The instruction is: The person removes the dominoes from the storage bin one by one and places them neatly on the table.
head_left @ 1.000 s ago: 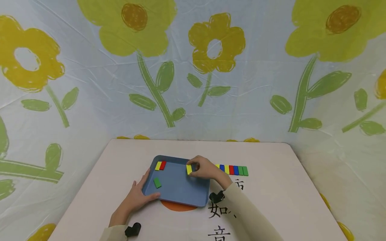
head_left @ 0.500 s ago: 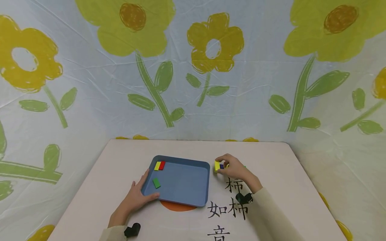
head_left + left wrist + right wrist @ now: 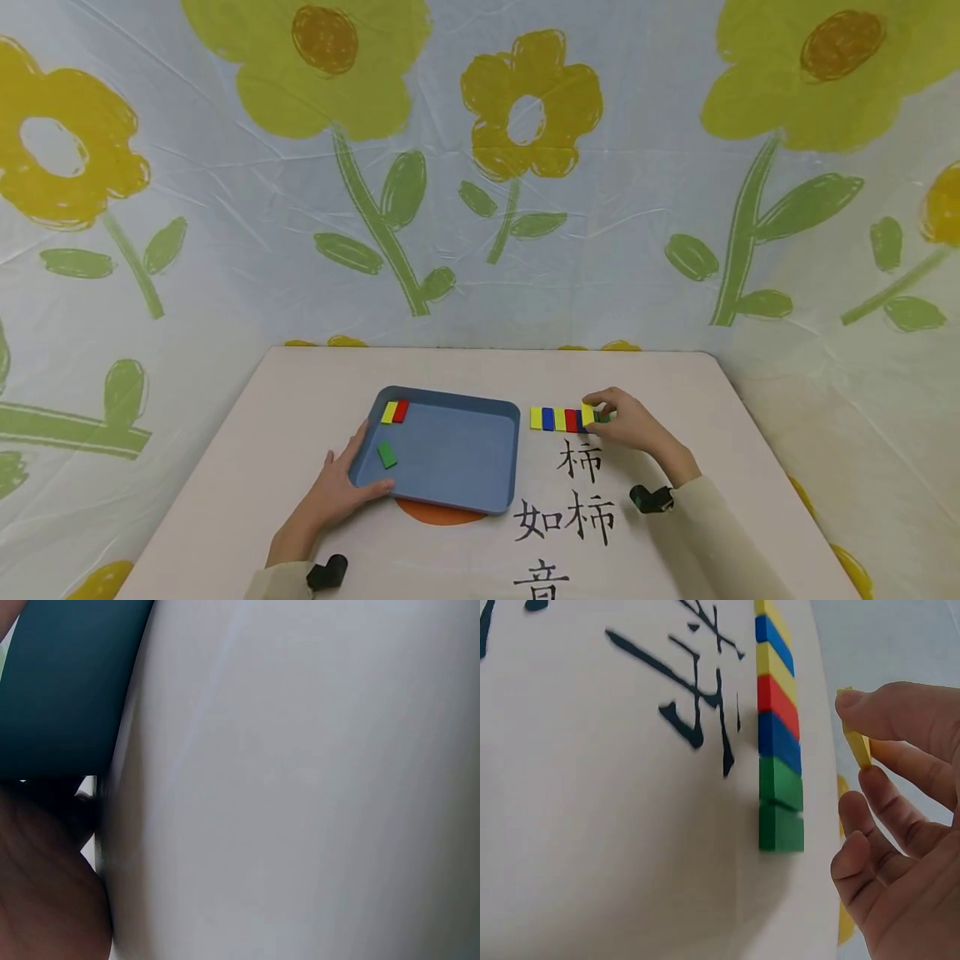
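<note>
In the head view my left hand point(image 3: 333, 493) rests spread at the near left corner of the blue tray point(image 3: 457, 458), thumb over the front rim and fingers straight along the left side. The left wrist view shows part of this hand point(image 3: 49, 892) close to the tray wall point(image 3: 67, 690). My right hand point(image 3: 637, 429) pinches a yellow block point(image 3: 587, 415) between thumb and fingers, over the right part of a row of coloured blocks point(image 3: 559, 419). In the right wrist view this yellow block point(image 3: 857, 742) is held apart from the row, near its green end blocks point(image 3: 781, 829).
Inside the tray lie a yellow block point(image 3: 389, 412) and a red block point(image 3: 401, 412) side by side, plus a tilted green block point(image 3: 387, 455). Black characters point(image 3: 581, 517) are printed on the white tabletop point(image 3: 420, 567). A flower-patterned cloth point(image 3: 600, 275) surrounds the table.
My right hand has carried the yellow block from above the tray rightward, along the row toward its green end. The left hand and the tray have stayed in place.
</note>
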{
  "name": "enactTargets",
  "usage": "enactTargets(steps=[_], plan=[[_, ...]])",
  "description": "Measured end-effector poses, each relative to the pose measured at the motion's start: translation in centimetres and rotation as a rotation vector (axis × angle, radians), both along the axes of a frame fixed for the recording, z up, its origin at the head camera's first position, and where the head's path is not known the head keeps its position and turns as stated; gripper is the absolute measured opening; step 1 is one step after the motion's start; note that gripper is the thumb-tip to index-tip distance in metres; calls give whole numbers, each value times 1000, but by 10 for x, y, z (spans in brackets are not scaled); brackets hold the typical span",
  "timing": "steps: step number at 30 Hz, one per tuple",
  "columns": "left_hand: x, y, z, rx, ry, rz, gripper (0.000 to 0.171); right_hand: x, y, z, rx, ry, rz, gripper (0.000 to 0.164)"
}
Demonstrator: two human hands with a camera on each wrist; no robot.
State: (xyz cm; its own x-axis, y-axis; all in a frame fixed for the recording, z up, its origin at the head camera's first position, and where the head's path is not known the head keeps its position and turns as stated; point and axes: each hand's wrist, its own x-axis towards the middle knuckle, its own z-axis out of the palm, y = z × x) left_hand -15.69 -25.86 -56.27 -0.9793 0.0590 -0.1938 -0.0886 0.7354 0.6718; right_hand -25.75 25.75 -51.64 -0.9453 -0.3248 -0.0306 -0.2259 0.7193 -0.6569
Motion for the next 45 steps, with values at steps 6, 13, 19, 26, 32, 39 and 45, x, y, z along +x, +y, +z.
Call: enactTargets(steps=[6,13,19,26,32,39,45], plan=[[2,0,2,-3,-19,9,115,3,16,-7,3,-30,-56,44],[3,0,3,-2,-28,13,114,5,29,-13,26,-39,-96,45],[2,0,1,3,-16,16,115,4,37,-19,37,-45,-100,49],[1,0,-2,34,3,22,115,5,41,-21,40,-55,-107,49],[1,0,-3,26,21,13,115,4,42,-23,46,-35,-98,48],[2,2,0,20,17,10,115,1,41,-26,73,-5,-80,47],[1,2,3,28,-12,15,115,-1,41,-29,85,5,-86,47]])
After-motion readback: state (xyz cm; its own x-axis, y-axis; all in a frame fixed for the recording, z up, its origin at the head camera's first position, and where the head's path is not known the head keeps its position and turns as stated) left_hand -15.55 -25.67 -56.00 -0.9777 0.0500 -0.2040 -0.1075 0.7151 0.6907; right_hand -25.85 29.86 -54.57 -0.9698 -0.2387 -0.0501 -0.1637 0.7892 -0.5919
